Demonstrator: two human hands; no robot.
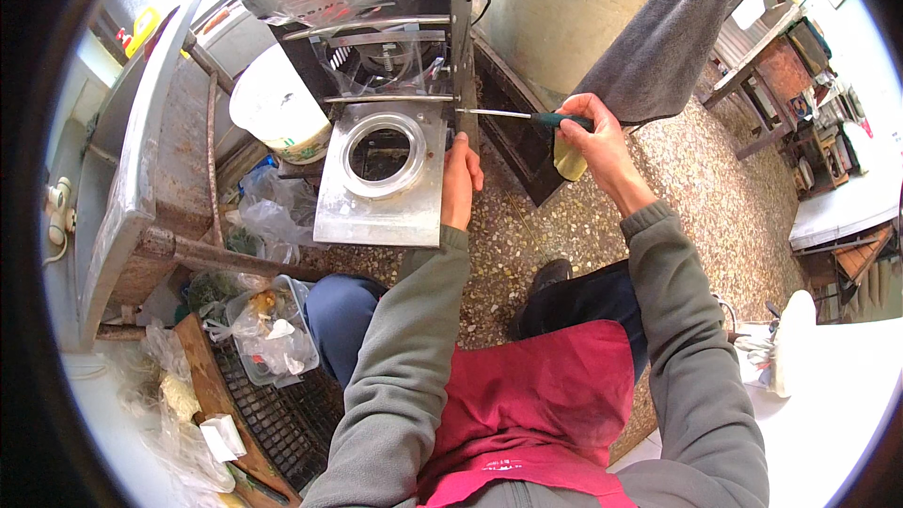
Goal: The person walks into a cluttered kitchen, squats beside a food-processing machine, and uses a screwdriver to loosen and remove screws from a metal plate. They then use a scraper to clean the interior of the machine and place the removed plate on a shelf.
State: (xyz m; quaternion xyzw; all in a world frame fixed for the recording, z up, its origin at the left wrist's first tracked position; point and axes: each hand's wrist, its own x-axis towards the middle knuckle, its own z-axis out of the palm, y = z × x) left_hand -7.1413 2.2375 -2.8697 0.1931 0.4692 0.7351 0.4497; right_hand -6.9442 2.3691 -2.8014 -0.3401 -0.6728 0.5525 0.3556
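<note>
A metal machine stands ahead with a flat steel plate (376, 212) that has a round ringed opening (381, 152). My left hand (459, 183) grips the plate's right edge. My right hand (588, 136) holds a green-handled screwdriver (527, 117), its thin shaft pointing left, with the tip at the machine's dark upright side post (462, 56). A yellowish cloth (568, 162) hangs from the same hand.
A white bucket (277, 103) sits left of the machine. A rusty metal table (155, 179) stands at the left, plastic bags and a container (273, 329) below it. A grey cloth (673, 33) hangs at the upper right. The floor is speckled terrazzo.
</note>
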